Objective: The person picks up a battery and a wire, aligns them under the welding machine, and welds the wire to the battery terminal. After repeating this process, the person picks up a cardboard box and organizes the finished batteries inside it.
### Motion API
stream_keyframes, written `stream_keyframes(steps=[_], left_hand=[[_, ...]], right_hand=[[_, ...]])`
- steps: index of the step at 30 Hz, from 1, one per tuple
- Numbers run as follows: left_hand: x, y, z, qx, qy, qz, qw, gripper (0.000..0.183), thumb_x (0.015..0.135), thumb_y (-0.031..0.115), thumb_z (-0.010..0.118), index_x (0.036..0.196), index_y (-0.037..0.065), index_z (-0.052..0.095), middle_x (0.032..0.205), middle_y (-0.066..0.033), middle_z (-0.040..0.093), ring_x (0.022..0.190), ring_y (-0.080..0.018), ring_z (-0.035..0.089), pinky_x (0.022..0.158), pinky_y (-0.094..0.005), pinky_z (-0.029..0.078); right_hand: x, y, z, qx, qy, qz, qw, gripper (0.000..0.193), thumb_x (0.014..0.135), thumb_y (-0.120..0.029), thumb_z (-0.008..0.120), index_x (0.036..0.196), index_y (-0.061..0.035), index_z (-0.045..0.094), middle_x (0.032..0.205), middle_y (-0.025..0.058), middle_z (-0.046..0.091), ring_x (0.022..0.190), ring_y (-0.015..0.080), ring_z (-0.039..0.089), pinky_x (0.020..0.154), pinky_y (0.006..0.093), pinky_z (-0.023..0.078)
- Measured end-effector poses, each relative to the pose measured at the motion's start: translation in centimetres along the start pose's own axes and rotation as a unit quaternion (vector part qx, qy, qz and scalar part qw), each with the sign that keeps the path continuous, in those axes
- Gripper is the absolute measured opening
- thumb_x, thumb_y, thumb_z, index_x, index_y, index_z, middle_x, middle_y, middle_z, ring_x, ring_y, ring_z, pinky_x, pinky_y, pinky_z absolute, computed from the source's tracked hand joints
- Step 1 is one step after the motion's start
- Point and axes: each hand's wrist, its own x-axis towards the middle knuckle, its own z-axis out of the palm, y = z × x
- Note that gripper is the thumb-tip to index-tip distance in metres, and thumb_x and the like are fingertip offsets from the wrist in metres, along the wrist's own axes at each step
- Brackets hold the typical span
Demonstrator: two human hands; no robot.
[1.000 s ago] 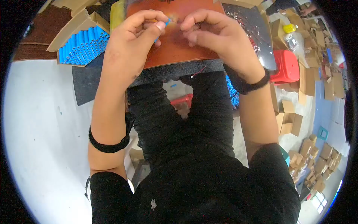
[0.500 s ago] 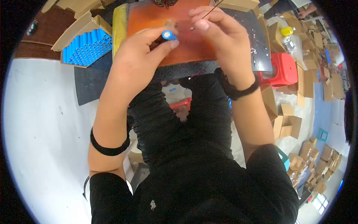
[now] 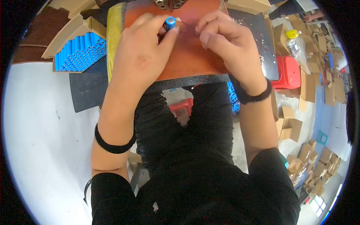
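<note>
My left hand (image 3: 144, 56) is closed on a blue cylindrical battery cell (image 3: 171, 23), pinched between thumb and fingers with its silver end showing. Right beside the cell is a small white connector (image 3: 178, 19) with a thin dark wire (image 3: 183, 23) running from it toward my right hand. The fingers of my right hand (image 3: 228, 39) are curled in a pinch around the wire, which is faint there. Both hands are over an orange-brown mat (image 3: 183, 65), just short of a metal machine head (image 3: 168, 5) at the far edge.
At the left stands an open cardboard box (image 3: 75, 28) with rows of blue cells (image 3: 80, 50). Several loose wires with white connectors (image 3: 258, 41) lie right of the mat. A red stool (image 3: 288, 71) and many cardboard boxes (image 3: 288, 120) are on the right.
My left hand has moved forward with the cell, now tilted more upright near the machine head. My right hand has moved slightly right, and the white connector is now beside the cell.
</note>
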Motion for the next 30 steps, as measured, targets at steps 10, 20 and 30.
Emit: stream_keyframes(steps=[10,20,30], left_hand=[[0.3,-0.9,0.7,0.039,0.01,0.032,0.999,0.025,0.087,0.019,0.068,0.105,0.002,0.065,0.085,-0.014,0.058,0.073,-0.0245,0.059,0.068,-0.0327,0.046],[0.4,-0.2,1.0,0.039,-0.012,-0.044,0.998,0.022,0.088,0.021,0.067,0.1,0.003,0.066,0.081,-0.0119,0.056,0.07,-0.023,0.056,0.066,-0.0323,0.045],[0.4,-0.8,0.7,0.06,0.003,-0.064,0.996,0.029,0.086,0.027,0.07,0.099,0.002,0.066,0.076,-0.0137,0.059,0.067,-0.0238,0.057,0.065,-0.0341,0.046]], right_hand=[[0.9,0.7,0.7,0.016,0.019,0.015,1.0,0.019,0.086,-0.013,0.06,0.081,0.0053,0.063,0.085,0.0102,0.065,0.081,0.0169,0.061,0.079,0.0284,0.046],[2.0,2.4,0.4,0.041,-0.038,-0.252,0.966,0.014,0.088,-0.006,0.057,0.081,0.0058,0.062,0.086,0.0084,0.064,0.08,0.0149,0.059,0.076,0.0269,0.046],[1.3,0.5,1.2,0.062,-0.006,-0.131,0.989,0.018,0.091,-0.01,0.057,0.085,0.0053,0.064,0.085,0.0077,0.064,0.082,0.0151,0.059,0.079,0.0255,0.045]])
